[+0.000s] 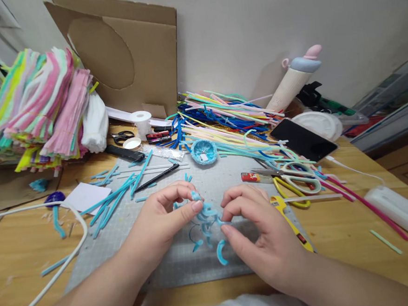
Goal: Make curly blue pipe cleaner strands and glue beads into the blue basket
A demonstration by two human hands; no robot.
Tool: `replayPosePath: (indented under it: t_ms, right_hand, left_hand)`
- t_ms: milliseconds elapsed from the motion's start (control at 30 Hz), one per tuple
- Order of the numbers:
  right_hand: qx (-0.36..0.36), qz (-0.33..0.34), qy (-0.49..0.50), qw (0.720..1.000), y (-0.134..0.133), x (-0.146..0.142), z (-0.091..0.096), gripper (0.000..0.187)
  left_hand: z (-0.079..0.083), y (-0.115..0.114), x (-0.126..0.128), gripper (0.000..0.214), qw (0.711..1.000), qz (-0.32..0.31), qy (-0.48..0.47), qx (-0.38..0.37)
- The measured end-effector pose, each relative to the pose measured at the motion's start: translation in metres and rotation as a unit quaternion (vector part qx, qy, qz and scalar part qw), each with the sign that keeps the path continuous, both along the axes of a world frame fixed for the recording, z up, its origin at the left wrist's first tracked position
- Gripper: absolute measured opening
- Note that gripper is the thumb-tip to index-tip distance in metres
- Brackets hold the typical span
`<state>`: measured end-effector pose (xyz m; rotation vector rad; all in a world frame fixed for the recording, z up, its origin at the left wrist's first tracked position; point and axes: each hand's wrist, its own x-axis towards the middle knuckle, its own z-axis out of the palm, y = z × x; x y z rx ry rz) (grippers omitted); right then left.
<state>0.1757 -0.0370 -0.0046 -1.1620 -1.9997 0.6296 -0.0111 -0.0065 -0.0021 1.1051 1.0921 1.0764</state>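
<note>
My left hand [173,208] pinches the upper end of a light-blue curled pipe cleaner piece [208,213] between thumb and fingers, above the mat. At the right side of the same piece, my right hand [252,219] has thumb and forefinger closed on one of its strands. Several curled blue ends hang down between the hands, and some thin dark-blue strands show among them. A separate-looking blue curl [221,253] is just below my right thumb; I cannot tell whether it is joined to the piece. The grey cutting mat [170,267] lies underneath.
Cut blue pipe cleaners [113,201] and a black pen [158,176] lie left. A fuzzy blue bowl [204,152] stands behind the hands. To the right are scissors [296,172], a lighter [251,177], a yellow tool [292,221] and a phone [304,139]. A white cable [79,241] loops at left.
</note>
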Motion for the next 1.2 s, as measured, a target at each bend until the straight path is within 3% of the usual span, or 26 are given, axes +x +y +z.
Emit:
replayPosePath:
  t_ms: [133,300,400,733,1200]
  right_hand:
    - [0.014,0.006,0.013,1.0,-0.003,0.001,0.0,0.018]
    - [0.136,-0.002,-0.042,0.99,-0.005,0.002,0.001,0.015]
    - [0.172,0.005,-0.081,0.982,-0.005,0.0,0.0,0.012]
    - [0.14,0.022,-0.075,0.987,-0.005,-0.006,-0.001,0.006]
    - [0.164,0.049,-0.047,0.984,-0.006,-0.004,0.003,0.014]
  left_hand:
    - [-0.002,0.0,0.0,0.012,1.0,0.015,-0.008,-0.004]
    - [-0.004,0.0,-0.001,0.015,0.998,0.051,-0.022,-0.01]
    - [-0.006,-0.002,0.001,0.014,0.998,0.06,-0.036,-0.009]
    - [-0.014,-0.006,0.008,0.014,0.996,0.064,-0.046,-0.037]
    - [-0.011,-0.004,0.009,0.015,0.99,0.082,-0.086,-0.079]
